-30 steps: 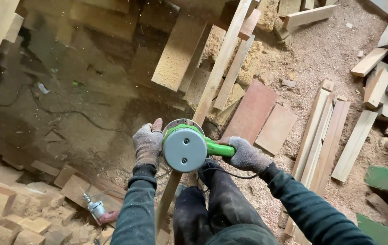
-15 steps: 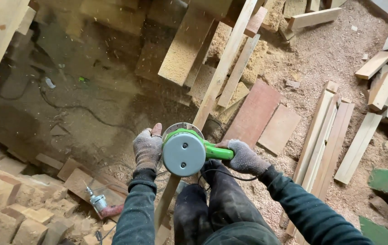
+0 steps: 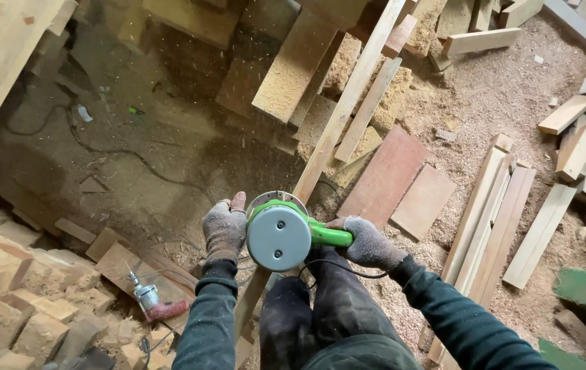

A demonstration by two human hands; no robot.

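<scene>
A green and grey hand-held power tool (image 3: 281, 234) sits on a long pale wooden strip (image 3: 345, 110) that runs from my knees up and to the right. My left hand (image 3: 224, 227), in a grey knit glove, grips the tool's left side. My right hand (image 3: 368, 241), gloved too, is closed around the tool's green handle. A black cable (image 3: 337, 264) loops from the tool across my dark trousers. Fine sawdust flecks hang in the air to the left of the tool.
Sawdust covers the floor. Reddish boards (image 3: 389, 171) lie right of the strip; a bundle of long slats (image 3: 488, 212) lies further right. Offcut blocks (image 3: 12, 308) pile up at lower left beside a small drill (image 3: 148, 298). More planks (image 3: 584, 130) lie at the right edge.
The view has shifted slightly, so everything sits a little lower in the frame. Both hands keep the same grip on the tool, which stays on the strip.
</scene>
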